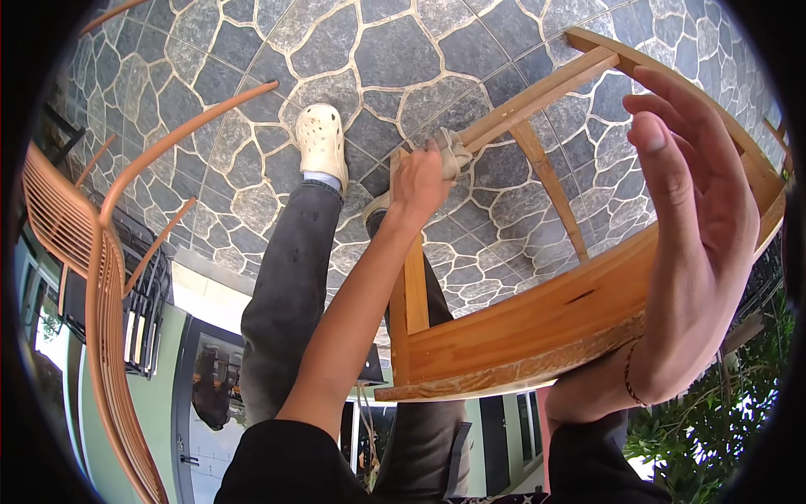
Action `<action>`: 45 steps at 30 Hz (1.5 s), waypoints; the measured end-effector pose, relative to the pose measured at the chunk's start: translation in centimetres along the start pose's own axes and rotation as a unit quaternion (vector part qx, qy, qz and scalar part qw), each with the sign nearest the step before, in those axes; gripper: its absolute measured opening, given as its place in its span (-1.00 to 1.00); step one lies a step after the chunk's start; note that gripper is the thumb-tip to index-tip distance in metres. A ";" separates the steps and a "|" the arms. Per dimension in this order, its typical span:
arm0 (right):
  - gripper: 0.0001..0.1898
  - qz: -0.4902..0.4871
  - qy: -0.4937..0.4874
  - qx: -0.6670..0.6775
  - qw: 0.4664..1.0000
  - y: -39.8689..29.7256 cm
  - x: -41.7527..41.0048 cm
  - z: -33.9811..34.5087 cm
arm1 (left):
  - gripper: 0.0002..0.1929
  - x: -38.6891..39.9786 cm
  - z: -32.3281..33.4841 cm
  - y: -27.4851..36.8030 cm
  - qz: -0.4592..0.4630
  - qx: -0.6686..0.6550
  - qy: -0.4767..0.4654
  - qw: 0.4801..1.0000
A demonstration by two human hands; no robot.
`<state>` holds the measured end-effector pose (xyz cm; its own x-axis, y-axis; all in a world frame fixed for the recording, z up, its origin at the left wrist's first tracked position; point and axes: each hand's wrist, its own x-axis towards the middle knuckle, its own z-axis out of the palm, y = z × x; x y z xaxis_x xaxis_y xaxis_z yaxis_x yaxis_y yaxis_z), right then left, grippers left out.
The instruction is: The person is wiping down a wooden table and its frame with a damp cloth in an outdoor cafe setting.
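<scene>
My left hand (420, 179) grips a crumpled beige-grey cloth (452, 152), pressed where a long wooden stretcher (522, 107) comes near a leg (402, 277) of a piece of wooden furniture, a table or bench. Its wide, varnished plank (535, 302) has a dark knot and a rough, worn edge (504, 378) towards me. A thin crosspiece (551, 183) runs from the stretcher to the plank. My right hand (699, 201) is raised above the right end of the furniture, fingers curved and loosely apart, nothing seen in it. A braided bracelet circles that wrist.
Stone-patterned tile floor (393, 47) lies beneath. My left foot, in a cream clog (320, 140), stands left of the leg; the other foot is mostly hidden. A brown slatted chair (104, 252) curves along the left, with stacked black-framed furniture (146, 302) behind. Leafy plants (711, 435) are lower right.
</scene>
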<state>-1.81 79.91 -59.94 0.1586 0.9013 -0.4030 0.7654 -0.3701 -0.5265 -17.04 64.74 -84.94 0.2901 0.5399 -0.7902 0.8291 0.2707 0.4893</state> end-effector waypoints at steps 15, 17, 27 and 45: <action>-0.47 0.022 -0.038 -0.064 0.997 -0.5 -0.4 -0.4 | 0.14 7.4 1.0 -3.6 0.163 -0.065 -0.151 0.973; -0.47 0.026 -0.045 -0.084 0.995 -0.4 -0.5 -0.6 | 0.07 7.7 0.4 -3.6 0.208 -0.098 -0.196 0.953; -0.45 0.014 -0.041 -0.056 0.998 -1.0 -0.6 -0.2 | -0.22 5.4 -1.3 -1.4 0.124 -0.040 -0.127 0.983; -0.46 -0.010 -0.078 -0.054 0.995 -0.2 -0.5 -0.2 | -0.18 4.0 1.8 -2.4 0.181 -0.087 -0.018 0.979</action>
<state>-1.95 79.60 -59.48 0.0495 0.8591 -0.5094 0.8309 -0.3184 -0.4563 -16.98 64.76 -89.91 0.5696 0.5977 -0.5642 0.5756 0.1999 0.7929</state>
